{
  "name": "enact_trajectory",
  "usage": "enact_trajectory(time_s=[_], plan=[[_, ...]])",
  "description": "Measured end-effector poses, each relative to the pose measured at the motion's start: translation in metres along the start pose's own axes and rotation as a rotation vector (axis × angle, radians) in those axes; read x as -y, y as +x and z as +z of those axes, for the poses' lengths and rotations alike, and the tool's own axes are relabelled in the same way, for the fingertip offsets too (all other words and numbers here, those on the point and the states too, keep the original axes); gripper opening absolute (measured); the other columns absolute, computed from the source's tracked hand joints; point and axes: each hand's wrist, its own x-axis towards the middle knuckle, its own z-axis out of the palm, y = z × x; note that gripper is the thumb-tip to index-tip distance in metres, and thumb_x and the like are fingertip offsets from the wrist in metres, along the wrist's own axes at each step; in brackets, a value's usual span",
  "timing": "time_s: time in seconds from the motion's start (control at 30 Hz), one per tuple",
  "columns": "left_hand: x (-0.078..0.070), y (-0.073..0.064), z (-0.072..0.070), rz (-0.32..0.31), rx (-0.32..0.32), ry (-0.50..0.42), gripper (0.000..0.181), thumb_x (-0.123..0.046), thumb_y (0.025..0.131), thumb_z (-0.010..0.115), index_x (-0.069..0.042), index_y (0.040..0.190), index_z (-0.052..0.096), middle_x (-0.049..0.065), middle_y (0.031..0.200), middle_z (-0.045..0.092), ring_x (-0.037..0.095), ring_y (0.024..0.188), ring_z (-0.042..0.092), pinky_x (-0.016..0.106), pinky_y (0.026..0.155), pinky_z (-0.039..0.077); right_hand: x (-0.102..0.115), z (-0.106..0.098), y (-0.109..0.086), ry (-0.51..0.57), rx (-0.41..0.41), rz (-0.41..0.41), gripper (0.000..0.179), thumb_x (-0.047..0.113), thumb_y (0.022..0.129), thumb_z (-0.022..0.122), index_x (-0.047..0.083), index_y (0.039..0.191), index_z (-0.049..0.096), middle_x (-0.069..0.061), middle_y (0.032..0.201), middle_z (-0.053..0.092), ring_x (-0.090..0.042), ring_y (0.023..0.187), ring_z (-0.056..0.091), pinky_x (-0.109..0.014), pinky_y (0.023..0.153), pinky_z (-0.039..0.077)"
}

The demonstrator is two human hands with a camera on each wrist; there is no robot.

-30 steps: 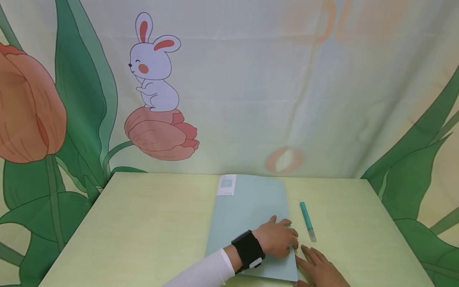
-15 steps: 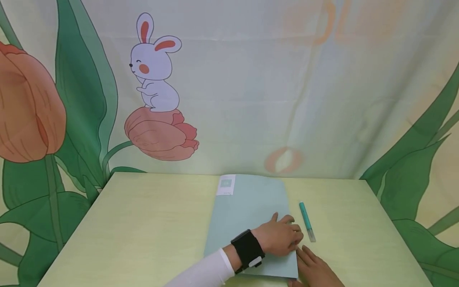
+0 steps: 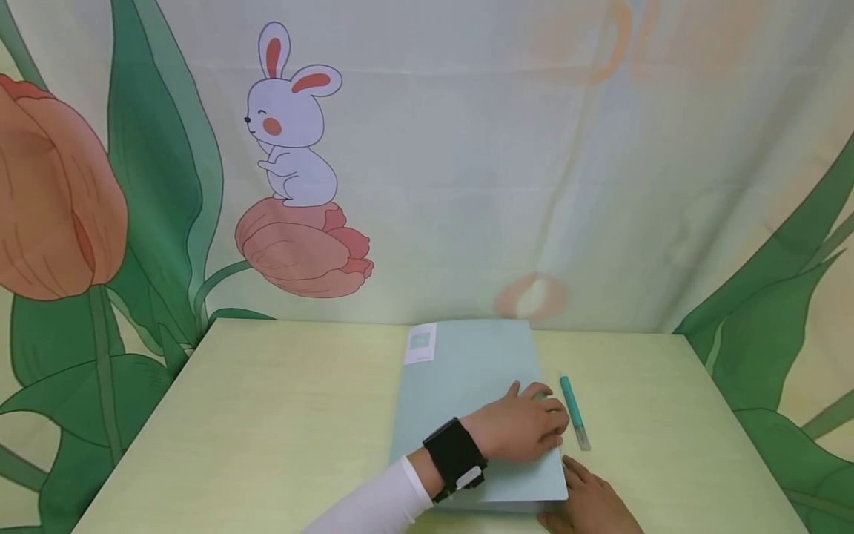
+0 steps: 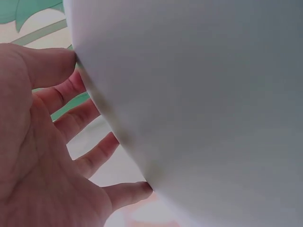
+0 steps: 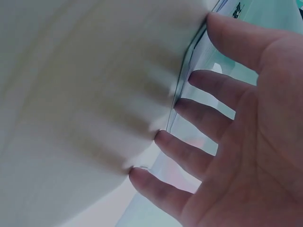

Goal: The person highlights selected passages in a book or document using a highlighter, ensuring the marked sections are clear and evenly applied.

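Observation:
A light blue folder (image 3: pixel 467 378) with a white label (image 3: pixel 419 343) at its far left corner lies upright to me on the table. My left hand (image 3: pixel 517 426), with a black band at the wrist, reaches across the cover and grips its right edge with curled fingers. Along the near side the cover stands slightly raised, with a grey layer showing below. In the left wrist view, my left thumb and fingertips (image 4: pixel 129 189) meet the edge of a pale sheet-like surface. My right hand (image 3: pixel 594 500) rests by the folder's near right corner, fingers spread, fingertips (image 5: pixel 163 137) touching a pale surface.
A teal pen (image 3: pixel 572 408) with a translucent grey end lies on the table (image 3: pixel 287 415) just right of the folder. Behind the table's far edge hangs a curtain (image 3: pixel 454 170) printed with a rabbit and tulips.
The folder's near right corner has risen and shifted slightly up and right, opening a gap below the cover. My left hand has moved right and away; the right hand has moved slightly left.

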Motion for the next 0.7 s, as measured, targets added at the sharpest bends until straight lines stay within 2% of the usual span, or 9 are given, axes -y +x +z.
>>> enact_trajectory(time_s=[0.13,0.37,0.5,0.7], plan=[[0.008,-0.006,-0.011,0.006,-0.045,-0.055,0.022,-0.04,0.105,0.038,-0.03,0.109,0.057,-0.012,0.136,0.055,0.016,0.14,0.036,0.051,0.112,0.038,0.002,-0.002,-0.001,-0.032,-0.008,-0.037,0.074,0.05,0.082,0.073,0.006,0.138,0.055,-0.017,0.144,0.052,-0.044,0.137,0.042,-0.066,0.099,0.042],[0.024,-0.032,-0.044,0.017,-0.143,-0.218,0.027,-0.045,0.104,0.041,-0.024,0.103,0.057,-0.008,0.131,0.058,0.017,0.141,0.036,0.028,0.115,0.034,0.003,-0.002,-0.003,-0.143,-0.062,-0.142,0.066,0.049,0.084,0.071,0.013,0.137,0.057,-0.011,0.145,0.053,-0.043,0.132,0.048,-0.065,0.093,0.047],[0.032,-0.049,-0.063,-0.013,-0.179,-0.287,0.027,-0.047,0.103,0.043,-0.023,0.103,0.056,-0.007,0.133,0.055,0.015,0.143,0.032,0.026,0.112,0.038,0.006,-0.001,-0.003,-0.161,-0.062,-0.122,0.064,0.051,0.085,0.07,0.019,0.138,0.057,-0.007,0.15,0.05,-0.04,0.134,0.048,-0.064,0.095,0.046],[0.046,-0.082,-0.083,-0.051,-0.269,-0.316,0.024,-0.043,0.102,0.047,-0.022,0.105,0.059,-0.003,0.137,0.054,0.015,0.142,0.032,0.029,0.113,0.038,0.009,-0.001,-0.002,-0.164,-0.045,-0.069,0.065,0.052,0.083,0.07,0.022,0.14,0.056,-0.003,0.151,0.049,-0.037,0.136,0.046,-0.063,0.098,0.044]])
